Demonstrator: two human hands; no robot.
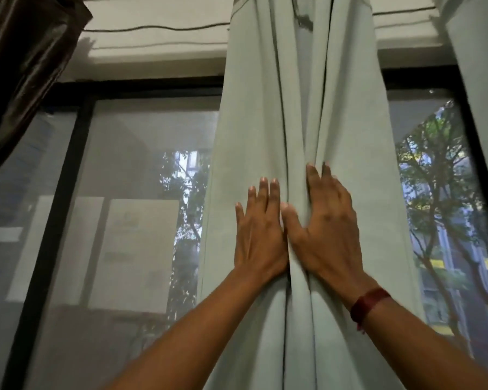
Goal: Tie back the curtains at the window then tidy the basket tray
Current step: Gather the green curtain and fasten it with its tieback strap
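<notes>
Pressing flat on the green curtain point(265, 130), left hand point(258, 235) and right hand point(326, 229), grips apart

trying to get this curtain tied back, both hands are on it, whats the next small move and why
Probably close both hands around the gathered folds and squeeze them into one bundle. The left hand and right hand lie flat and open on the pale green curtain, either side of its central pleats, gripping nothing yet. No tie-back is in view, so bunching likely comes first.
</notes>
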